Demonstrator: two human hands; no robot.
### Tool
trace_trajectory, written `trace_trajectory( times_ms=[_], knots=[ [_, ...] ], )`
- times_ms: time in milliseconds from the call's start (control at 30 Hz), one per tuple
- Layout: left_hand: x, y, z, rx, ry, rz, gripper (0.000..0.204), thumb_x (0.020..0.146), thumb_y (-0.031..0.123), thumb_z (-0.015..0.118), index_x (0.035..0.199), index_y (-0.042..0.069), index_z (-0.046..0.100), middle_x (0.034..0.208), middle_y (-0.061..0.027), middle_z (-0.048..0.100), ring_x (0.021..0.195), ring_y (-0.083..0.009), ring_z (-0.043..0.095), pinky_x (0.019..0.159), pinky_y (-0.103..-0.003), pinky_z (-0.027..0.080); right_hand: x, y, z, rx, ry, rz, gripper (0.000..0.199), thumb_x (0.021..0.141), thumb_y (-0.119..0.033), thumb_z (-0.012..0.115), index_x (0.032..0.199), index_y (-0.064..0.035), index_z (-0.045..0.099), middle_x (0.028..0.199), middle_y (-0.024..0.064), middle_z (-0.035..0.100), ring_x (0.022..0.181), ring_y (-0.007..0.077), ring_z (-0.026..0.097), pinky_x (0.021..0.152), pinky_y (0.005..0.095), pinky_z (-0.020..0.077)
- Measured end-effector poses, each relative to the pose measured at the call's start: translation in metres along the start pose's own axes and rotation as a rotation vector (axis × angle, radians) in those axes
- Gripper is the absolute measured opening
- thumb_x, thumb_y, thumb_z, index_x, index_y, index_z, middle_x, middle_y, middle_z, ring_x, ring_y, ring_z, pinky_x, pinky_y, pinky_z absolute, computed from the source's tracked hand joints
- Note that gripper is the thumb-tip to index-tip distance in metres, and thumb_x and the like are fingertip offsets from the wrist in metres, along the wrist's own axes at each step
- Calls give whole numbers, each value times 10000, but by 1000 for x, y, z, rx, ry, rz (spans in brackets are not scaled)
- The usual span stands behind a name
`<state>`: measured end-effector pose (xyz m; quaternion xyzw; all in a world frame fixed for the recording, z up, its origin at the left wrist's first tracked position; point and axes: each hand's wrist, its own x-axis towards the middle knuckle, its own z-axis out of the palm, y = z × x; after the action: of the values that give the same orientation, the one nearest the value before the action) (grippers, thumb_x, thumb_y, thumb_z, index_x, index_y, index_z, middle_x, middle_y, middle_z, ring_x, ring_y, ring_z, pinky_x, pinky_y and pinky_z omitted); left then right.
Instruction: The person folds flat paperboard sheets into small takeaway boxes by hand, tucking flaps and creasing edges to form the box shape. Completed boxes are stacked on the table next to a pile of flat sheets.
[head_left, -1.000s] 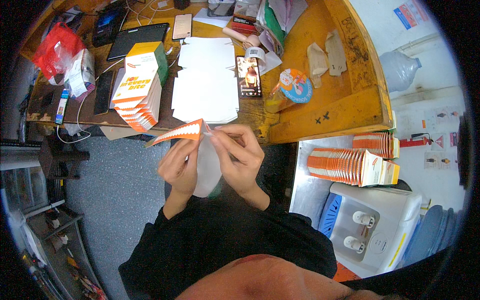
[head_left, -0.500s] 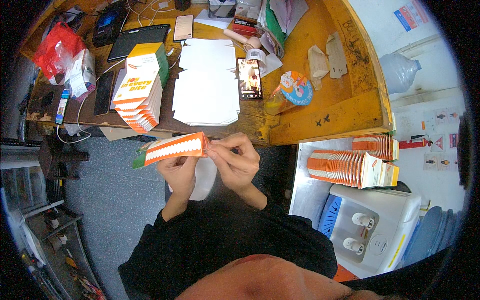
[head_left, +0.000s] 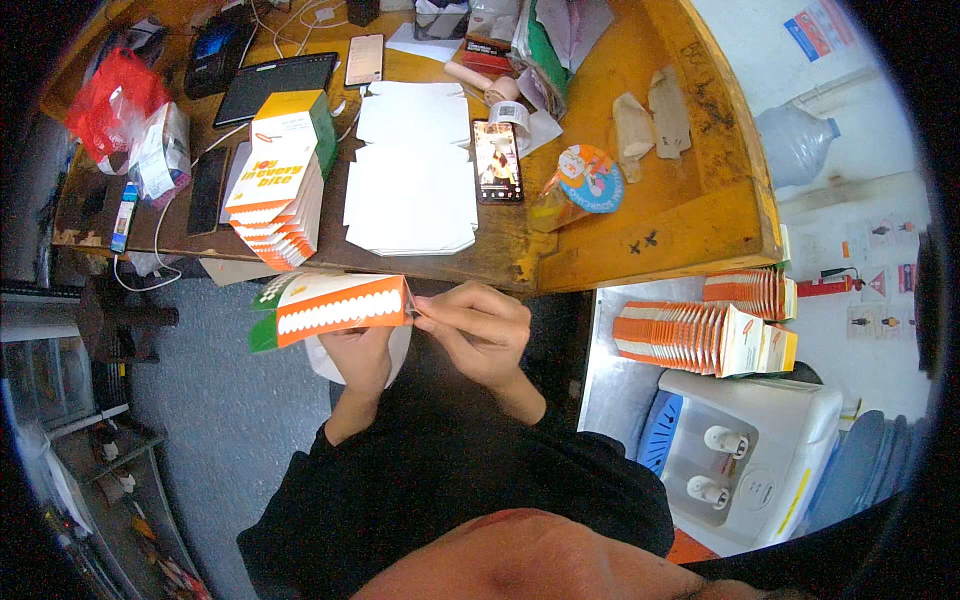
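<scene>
A small folding carton (head_left: 340, 308), orange, white and green, is held up in front of the desk's near edge. My left hand (head_left: 358, 358) grips it from below, its fingertips hidden behind the carton. At the carton's right end, thumb and fingers of my right hand (head_left: 478, 328) pinch the edge of the end flap. The green flaps at the left end stick out loose. Just beyond, a fanned stack of similar cartons (head_left: 278, 190) leans on the desk. Beside that lies a pile of flat white card blanks (head_left: 412, 195).
On the wooden desk (head_left: 700, 215) lie a lit phone (head_left: 497, 162), another phone (head_left: 364, 60), a dark tablet (head_left: 275, 88), a red plastic bag (head_left: 118, 100) and a round sticker (head_left: 590, 180). Rows of folded cartons (head_left: 672, 335) stand right, near a white water dispenser (head_left: 750, 460).
The carton has turned so more of its printed face and green flaps show, and its left end has swung lower left. My right hand has shifted slightly right, still pinching the end.
</scene>
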<state>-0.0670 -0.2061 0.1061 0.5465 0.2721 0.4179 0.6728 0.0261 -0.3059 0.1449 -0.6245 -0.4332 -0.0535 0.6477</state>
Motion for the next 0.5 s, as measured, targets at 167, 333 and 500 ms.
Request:
trace_trajectory(
  times_ms=[167,333,500],
  knots=[
    [1,-8,0,27,53,115,210,801,24,707,990,-16,623,944,-87,659,843,-177,637,781,-304,509,4,-5,-10,-36,-57,1,136,735,65,757,866,28,747,859,147,735,751,225,722,675,296,573],
    [-2,-18,-6,67,-56,139,244,811,-13,691,1038,-26,603,997,-104,658,899,-189,636,831,-320,513,2,-7,-6,-29,-34,-11,163,722,63,760,874,4,754,854,127,722,752,229,709,669,306,564],
    [-7,-18,-3,-111,-58,138,369,817,-3,721,1145,-23,552,1104,-106,630,962,-183,625,874,-327,508,-3,-3,-1,-53,-25,-82,212,724,51,760,920,-30,761,860,128,716,766,239,706,678,311,563]
  ],
)
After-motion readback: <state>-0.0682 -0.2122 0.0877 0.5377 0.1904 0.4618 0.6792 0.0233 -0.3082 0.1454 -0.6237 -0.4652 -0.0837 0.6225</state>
